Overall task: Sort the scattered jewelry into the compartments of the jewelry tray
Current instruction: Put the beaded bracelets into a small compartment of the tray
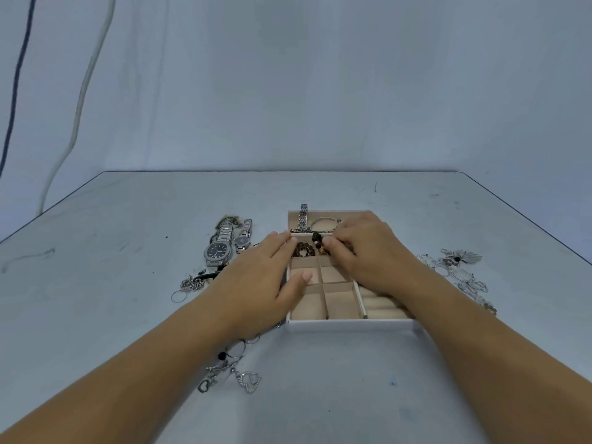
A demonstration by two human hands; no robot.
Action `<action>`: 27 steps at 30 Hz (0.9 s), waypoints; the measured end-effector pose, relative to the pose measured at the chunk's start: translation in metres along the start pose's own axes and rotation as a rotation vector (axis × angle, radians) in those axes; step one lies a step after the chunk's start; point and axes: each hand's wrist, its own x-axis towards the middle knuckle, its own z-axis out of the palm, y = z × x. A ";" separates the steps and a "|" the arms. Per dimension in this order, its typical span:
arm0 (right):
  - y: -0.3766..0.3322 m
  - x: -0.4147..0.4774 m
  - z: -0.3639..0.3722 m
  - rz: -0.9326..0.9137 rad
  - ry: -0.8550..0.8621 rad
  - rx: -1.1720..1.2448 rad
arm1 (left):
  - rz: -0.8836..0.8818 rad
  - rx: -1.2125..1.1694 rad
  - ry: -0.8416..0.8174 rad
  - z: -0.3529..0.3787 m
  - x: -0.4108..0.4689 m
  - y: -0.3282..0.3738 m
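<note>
- The jewelry tray, a pale box with beige compartments, sits on the grey table a little right of the frame's centre.
- The left hand lies flat with its fingers straight. They rest across the tray's left edge and the thumb reaches over a middle-left compartment. It holds nothing.
- The right hand is over the tray's upper right part. Its fingers are curled, and the fingertips pinch a dark beaded piece at the divider below the top compartment.
- A brown bead bracelet lies in the compartment just below that divider, between the two hands.
- In the top compartment a silver watch band juts over the far rim, with a thin bangle beside it.
- The lower compartments show only beige lining. The padded rolls at the tray's lower right are partly hidden by the right forearm.
- Left of the tray lie a large watch with a dark dial and a small watch, side by side.
- Below them, tangled chains lie beside a thin hoop.
- In the lower centre-left of the frame, heart pendants lie beside the left forearm.
- Right of the tray is a heap of silver necklaces.
- At upper left a dark cable and a white cable hang against the backdrop.
</note>
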 end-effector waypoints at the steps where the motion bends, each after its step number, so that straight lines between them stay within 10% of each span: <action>1: 0.000 0.000 0.000 -0.012 0.005 0.043 | 0.000 0.009 -0.006 0.000 0.000 0.000; 27: -0.008 -0.021 -0.016 -0.044 -0.066 0.167 | -0.079 -0.093 0.110 -0.024 -0.001 -0.022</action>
